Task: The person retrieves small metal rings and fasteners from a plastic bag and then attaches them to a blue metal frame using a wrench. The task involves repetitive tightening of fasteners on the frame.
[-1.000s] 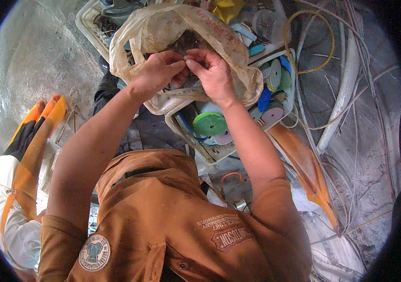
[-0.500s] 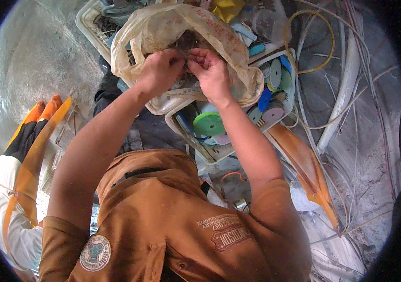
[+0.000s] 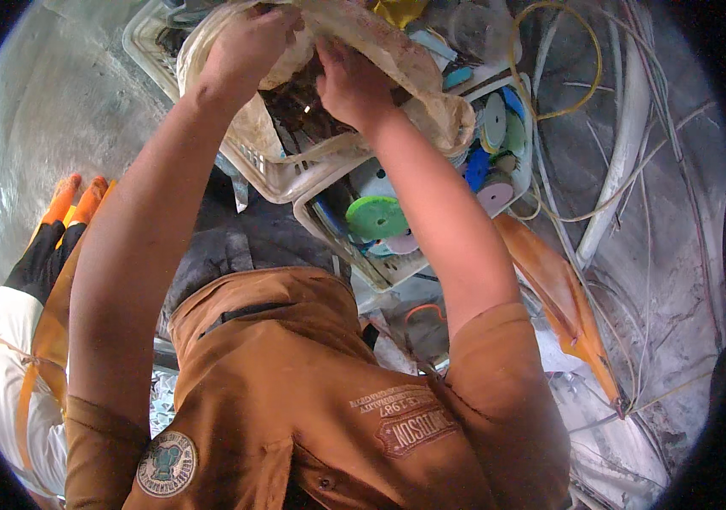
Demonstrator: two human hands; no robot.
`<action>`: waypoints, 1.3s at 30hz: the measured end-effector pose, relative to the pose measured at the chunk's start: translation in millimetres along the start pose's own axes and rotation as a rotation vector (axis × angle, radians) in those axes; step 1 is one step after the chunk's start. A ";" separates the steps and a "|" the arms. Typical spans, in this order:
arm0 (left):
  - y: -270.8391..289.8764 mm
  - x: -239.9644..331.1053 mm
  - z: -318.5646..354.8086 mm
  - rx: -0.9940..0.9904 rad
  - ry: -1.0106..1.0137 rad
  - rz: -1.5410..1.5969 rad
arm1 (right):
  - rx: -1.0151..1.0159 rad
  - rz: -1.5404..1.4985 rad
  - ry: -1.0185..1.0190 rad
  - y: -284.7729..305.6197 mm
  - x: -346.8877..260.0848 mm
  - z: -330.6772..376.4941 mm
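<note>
A crumpled, cream translucent plastic bag (image 3: 431,72) lies with its mouth spread, stained inside. Dark loose bits (image 3: 295,110) fill its bottom, too small to name. My left hand (image 3: 252,47) is closed at the bag's far left rim, fingers curled on the plastic. My right hand (image 3: 354,85) reaches into the bag's mouth over the dark bits; its thumb and a finger show apart, with nothing visible between them, while the other fingers are hidden. Under the bag stands a white slotted basket (image 3: 274,180).
A white bin (image 3: 322,228) at the right holds a green disc (image 3: 377,218) and several other discs. Yellow tubing (image 3: 598,76), cables and a pale pipe (image 3: 614,183) lie on the right. Another person's orange-gloved hands (image 3: 74,200) are at the left.
My hands were together over the bag, fingers meeting. The left has moved up and left to the bag's rim; the right has gone slightly left and up, baring more dark bits.
</note>
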State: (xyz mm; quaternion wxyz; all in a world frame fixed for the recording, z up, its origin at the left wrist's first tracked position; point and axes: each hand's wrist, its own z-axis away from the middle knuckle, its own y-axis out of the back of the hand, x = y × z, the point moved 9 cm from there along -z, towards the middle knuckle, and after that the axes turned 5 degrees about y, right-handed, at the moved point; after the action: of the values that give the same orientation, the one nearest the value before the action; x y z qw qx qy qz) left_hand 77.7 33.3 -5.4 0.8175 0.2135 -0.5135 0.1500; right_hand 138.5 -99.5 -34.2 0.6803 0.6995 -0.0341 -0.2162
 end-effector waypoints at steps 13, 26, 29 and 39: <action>-12.5 37.4 15.5 -0.007 0.052 0.144 | -0.211 -0.271 0.051 28.5 -8.0 51.2; -1.2 64.3 21.9 0.009 0.026 0.017 | -0.143 -0.166 0.042 14.0 -14.1 48.2; 2.5 51.6 25.2 0.030 0.379 -0.081 | -0.195 -0.162 0.027 10.7 -3.7 64.9; 6.2 53.9 26.5 0.053 0.342 -0.051 | 0.042 -0.342 -0.137 -0.9 15.0 56.9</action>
State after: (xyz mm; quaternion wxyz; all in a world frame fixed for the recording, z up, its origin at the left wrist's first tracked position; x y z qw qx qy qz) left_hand 77.3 26.7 54.6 0.8905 0.2193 -0.3572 0.1768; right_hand 132.0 -157.9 -37.7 0.6149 0.6928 0.0347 -0.3750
